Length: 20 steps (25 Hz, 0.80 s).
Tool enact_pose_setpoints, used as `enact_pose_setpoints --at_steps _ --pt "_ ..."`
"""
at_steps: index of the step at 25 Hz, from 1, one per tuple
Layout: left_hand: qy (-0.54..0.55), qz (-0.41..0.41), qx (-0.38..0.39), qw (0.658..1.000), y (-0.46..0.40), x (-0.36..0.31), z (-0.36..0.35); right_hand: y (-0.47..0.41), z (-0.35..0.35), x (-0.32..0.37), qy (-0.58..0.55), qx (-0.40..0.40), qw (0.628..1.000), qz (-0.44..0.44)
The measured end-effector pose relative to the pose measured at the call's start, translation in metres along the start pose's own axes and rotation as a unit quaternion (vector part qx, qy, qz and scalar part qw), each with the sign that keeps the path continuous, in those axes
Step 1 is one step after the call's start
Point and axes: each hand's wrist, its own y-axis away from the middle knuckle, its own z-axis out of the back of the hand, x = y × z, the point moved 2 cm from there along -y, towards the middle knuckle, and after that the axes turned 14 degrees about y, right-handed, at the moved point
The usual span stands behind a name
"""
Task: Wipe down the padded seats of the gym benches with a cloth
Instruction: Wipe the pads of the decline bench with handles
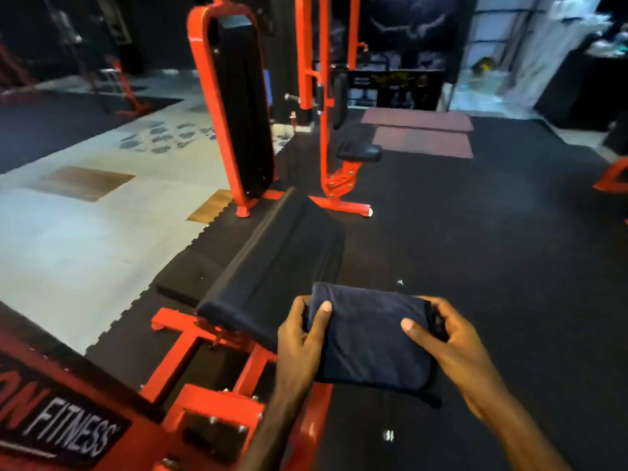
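getting ready, not yet wiping. folded dark cloth [370, 338] held at 6 o'clock, left hand [302, 338] pinching its left edge, right hand [441, 338] curled round its right edge. black padded seat [272, 260] just beyond at 11 o'clock, untouched. next, probably: lower cloth flat onto pad, press, sweep along.

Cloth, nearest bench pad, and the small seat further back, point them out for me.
cloth [370, 338]: head view, middle of the folded top face.
nearest bench pad [282, 253]: head view, middle of its sloping top.
small seat [360, 153]: head view, top of the cushion.
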Motion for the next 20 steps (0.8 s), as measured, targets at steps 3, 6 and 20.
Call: enact_pose_setpoints --at_steps 3,6,20 --pt "0.002 -0.008 -0.068 0.998 -0.028 0.012 -0.044 -0.082 0.031 -0.009 0.023 0.072 0.997 0.031" --pt "0.000 -0.019 -0.134 0.991 -0.054 0.018 -0.061 -0.160 0.029 -0.014 0.025 0.103 0.993 0.060" --pt "-0.006 -0.032 -0.364 0.931 -0.263 0.083 -0.151 -0.557 -0.055 0.005 0.091 0.353 0.870 0.331"
